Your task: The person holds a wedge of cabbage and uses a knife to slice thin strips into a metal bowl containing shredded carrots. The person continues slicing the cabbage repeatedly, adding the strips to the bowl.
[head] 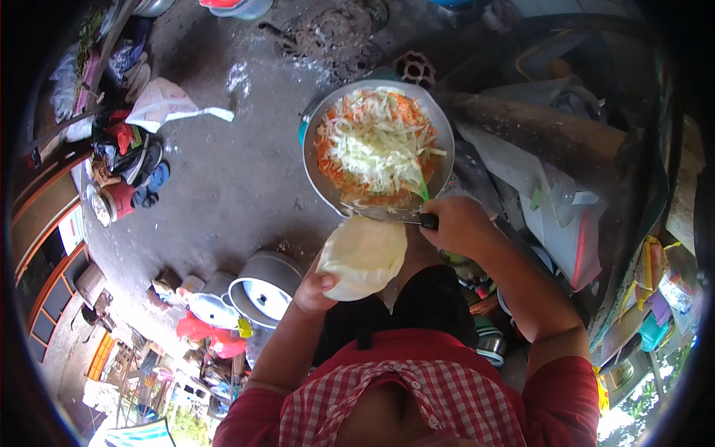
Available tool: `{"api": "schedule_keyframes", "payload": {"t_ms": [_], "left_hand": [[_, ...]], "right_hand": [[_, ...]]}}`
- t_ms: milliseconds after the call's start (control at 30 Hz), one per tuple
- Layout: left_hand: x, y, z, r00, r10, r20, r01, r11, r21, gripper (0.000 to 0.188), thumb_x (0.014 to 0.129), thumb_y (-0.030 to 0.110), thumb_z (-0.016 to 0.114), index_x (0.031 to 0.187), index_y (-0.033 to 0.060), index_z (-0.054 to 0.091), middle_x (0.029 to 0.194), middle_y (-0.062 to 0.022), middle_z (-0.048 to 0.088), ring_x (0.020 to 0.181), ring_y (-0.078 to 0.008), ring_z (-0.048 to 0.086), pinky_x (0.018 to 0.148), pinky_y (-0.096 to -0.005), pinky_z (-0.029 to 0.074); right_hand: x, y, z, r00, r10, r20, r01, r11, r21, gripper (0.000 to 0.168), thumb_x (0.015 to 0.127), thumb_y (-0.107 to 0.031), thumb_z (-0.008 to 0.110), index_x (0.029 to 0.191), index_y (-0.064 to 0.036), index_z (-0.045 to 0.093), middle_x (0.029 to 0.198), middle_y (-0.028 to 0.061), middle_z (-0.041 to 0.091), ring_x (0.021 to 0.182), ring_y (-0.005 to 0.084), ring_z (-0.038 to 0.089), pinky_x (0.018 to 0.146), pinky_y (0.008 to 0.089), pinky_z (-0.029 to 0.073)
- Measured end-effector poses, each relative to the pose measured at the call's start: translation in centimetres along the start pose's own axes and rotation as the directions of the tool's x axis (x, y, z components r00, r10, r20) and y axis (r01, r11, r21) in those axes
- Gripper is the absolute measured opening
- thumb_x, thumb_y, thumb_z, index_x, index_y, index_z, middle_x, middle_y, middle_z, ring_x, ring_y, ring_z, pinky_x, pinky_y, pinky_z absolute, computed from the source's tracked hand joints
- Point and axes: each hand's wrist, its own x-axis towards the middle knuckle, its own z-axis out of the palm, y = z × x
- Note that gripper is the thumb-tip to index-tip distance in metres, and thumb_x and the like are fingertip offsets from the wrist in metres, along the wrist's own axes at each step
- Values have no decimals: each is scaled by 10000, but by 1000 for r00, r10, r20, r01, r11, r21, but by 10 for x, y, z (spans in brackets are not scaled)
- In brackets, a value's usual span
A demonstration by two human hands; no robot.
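Observation:
My left hand (317, 288) holds a pale, cut piece of cabbage (364, 258) low in front of me, its thumb on the near edge. In my right hand (459, 224) is the dark handle of a knife (385, 214), whose blade lies along the far edge of the cabbage. Just beyond both hands is a wide metal basin (313, 167) with shredded pale cabbage (371, 145) heaped over shredded orange vegetable (329, 165). Something thin and green (423, 187) sticks out by the basin's near right side.
Grey metal pots (267, 288) stand on the floor to the left. A crumpled white bag (162, 103) and shoes (158, 176) lie farther off. A thick log (536, 125) and a plastic sack (564, 234) are at the right. A sooty round object (332, 36) lies beyond the basin.

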Motion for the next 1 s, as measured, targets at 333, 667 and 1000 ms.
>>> {"api": "schedule_keyframes", "payload": {"t_ms": [333, 667, 1000], "left_hand": [[22, -1, 10, 981, 126, -149, -92, 973, 212, 861, 674, 245, 700, 1364, 43, 226, 1272, -119, 431, 1191, -232, 425, 980, -374, 359], [29, -2, 13, 981, 79, -175, -46, 981, 188, 815, 668, 205, 692, 1345, 31, 273, 1237, -108, 461, 1147, -209, 461, 965, -342, 366], [42, 2, 16, 982, 86, -168, -30, 951, 309, 744, 712, 177, 618, 1344, 10, 262, 1193, -131, 481, 1103, -230, 481, 938, -353, 383]], "right_hand": [[-16, -37, -22, 989, -129, 72, 121, 987, 105, 196, 695, -245, 630, 788, -74, 608, 707, 147, 606, 705, 347, 594, 637, 450, 462], [-8, -28, 0, 993, -115, -36, 115, 993, -16, 177, 687, -249, 630, 778, -97, 615, 659, 131, 598, 667, 339, 598, 611, 448, 470], [-14, -19, 4, 997, 22, -70, -20, 999, 28, 171, 689, -241, 641, 771, -94, 612, 675, 142, 603, 683, 344, 600, 626, 444, 473]]}}
